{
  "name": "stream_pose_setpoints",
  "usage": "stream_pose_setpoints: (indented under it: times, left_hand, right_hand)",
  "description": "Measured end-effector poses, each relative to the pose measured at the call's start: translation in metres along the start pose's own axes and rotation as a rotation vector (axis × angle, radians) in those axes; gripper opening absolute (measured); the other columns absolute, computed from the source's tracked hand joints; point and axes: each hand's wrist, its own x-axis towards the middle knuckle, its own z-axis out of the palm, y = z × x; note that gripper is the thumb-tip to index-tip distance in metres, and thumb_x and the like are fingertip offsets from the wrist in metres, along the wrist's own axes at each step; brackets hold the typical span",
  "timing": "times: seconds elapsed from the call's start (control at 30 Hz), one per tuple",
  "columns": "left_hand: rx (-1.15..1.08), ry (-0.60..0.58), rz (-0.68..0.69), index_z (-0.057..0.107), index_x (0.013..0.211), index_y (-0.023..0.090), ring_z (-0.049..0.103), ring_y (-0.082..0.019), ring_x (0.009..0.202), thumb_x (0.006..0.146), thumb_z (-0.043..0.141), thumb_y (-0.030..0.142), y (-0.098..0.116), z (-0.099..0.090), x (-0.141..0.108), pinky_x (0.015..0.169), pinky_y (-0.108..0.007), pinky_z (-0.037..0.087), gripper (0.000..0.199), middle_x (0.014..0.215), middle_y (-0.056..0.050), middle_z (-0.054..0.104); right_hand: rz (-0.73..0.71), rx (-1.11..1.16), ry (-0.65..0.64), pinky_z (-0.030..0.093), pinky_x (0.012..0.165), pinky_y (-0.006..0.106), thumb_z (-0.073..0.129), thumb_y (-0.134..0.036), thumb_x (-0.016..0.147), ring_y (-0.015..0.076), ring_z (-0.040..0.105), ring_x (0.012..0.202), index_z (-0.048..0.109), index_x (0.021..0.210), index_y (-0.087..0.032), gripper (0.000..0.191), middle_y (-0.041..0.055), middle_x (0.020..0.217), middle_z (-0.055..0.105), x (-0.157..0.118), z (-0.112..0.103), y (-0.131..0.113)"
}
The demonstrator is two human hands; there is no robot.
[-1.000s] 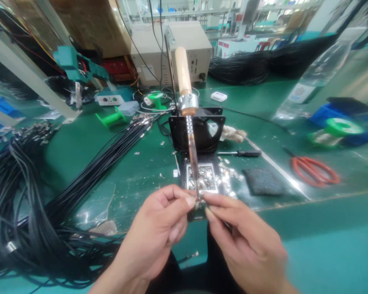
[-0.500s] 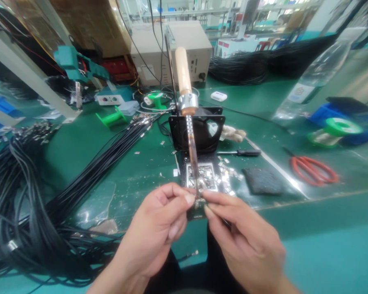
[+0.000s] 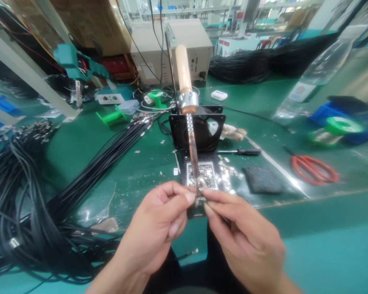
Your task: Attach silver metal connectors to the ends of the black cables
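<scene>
A soldering iron [image 3: 192, 134] with a wooden handle is held tip down in front of me. Its tip reaches the spot where my hands meet. My left hand [image 3: 159, 224] is closed in a pinch just left of the tip. From the other side, my right hand [image 3: 245, 237] pinches too, thumb and forefinger close to the tip. What each hand grips is tiny and mostly covered by fingers. Just behind the fingertips sits a white-rimmed tray [image 3: 188, 173] of small metal pieces, with more metal pieces [image 3: 228, 173] scattered to its right.
A black fan [image 3: 177, 136] stands behind the tray. Black cables [image 3: 94, 175] lie in bundles to the left. On the right are a screwdriver [image 3: 248, 152], a dark pad [image 3: 262, 180], red-handled pliers [image 3: 314, 169], a solder spool [image 3: 335, 130] and a plastic bottle [image 3: 306, 92].
Almost nothing differs. Both hands keep their pinch at the iron's tip, and the whole view has shifted very slightly.
</scene>
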Motion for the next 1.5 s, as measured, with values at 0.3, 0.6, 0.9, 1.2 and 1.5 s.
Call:
stream_pose_setpoints:
  times: [0.3, 0.6, 0.9, 1.2, 1.5]
  left_hand:
    - [-0.001, -0.003, 0.004, 0.062, 0.070, 0.018, 0.021, -0.001, 0.037, 0.080, 0.083, 0.026, 0.0000, 0.0001, 0.0001, 0.038, -0.015, 0.021, 0.025, 0.040, 0.011, 0.038]
    - [0.000, 0.007, -0.003, 0.062, 0.069, 0.018, 0.021, -0.001, 0.036, 0.079, 0.083, 0.027, 0.0001, 0.0002, -0.0017, 0.037, -0.015, 0.020, 0.025, 0.040, 0.011, 0.038]
    - [-0.005, -0.001, 0.009, 0.060, 0.067, 0.018, 0.021, -0.001, 0.036, 0.079, 0.083, 0.025, -0.0004, 0.0020, -0.0004, 0.038, -0.015, 0.021, 0.027, 0.039, 0.012, 0.037]
    - [-0.005, -0.003, 0.010, 0.061, 0.068, 0.018, 0.021, -0.001, 0.036, 0.080, 0.082, 0.025, 0.0003, 0.0017, -0.0010, 0.038, -0.016, 0.020, 0.026, 0.039, 0.012, 0.037]
    - [0.010, -0.001, 0.012, 0.058, 0.067, 0.018, 0.021, -0.001, 0.036, 0.081, 0.081, 0.024, 0.0002, 0.0019, -0.0027, 0.038, -0.015, 0.021, 0.027, 0.039, 0.012, 0.036]
  right_hand:
    - [0.001, 0.011, -0.007, 0.058, 0.098, 0.014, 0.070, 0.002, 0.086, 0.0104, 0.078, 0.098, 0.076, 0.093, -0.013, 0.017, 0.0067, 0.107, 0.081, -0.0008, -0.0010, -0.0007]
    - [0.018, 0.044, -0.013, 0.059, 0.097, 0.016, 0.070, 0.002, 0.087, 0.0107, 0.077, 0.100, 0.076, 0.095, -0.014, 0.019, 0.0059, 0.110, 0.081, -0.0013, -0.0012, 0.0002]
    - [0.030, 0.054, -0.021, 0.059, 0.097, 0.016, 0.070, 0.002, 0.088, 0.0106, 0.077, 0.101, 0.076, 0.095, -0.014, 0.018, 0.0059, 0.110, 0.081, -0.0013, -0.0007, 0.0014]
    - [0.035, 0.056, -0.009, 0.059, 0.096, 0.017, 0.069, 0.002, 0.088, 0.0112, 0.077, 0.101, 0.076, 0.095, -0.014, 0.018, 0.0058, 0.109, 0.081, -0.0015, -0.0007, 0.0007]
    - [0.050, 0.080, -0.013, 0.063, 0.093, 0.023, 0.069, 0.002, 0.089, 0.0132, 0.077, 0.099, 0.076, 0.097, -0.017, 0.021, 0.0054, 0.108, 0.081, -0.0016, -0.0012, 0.0009]
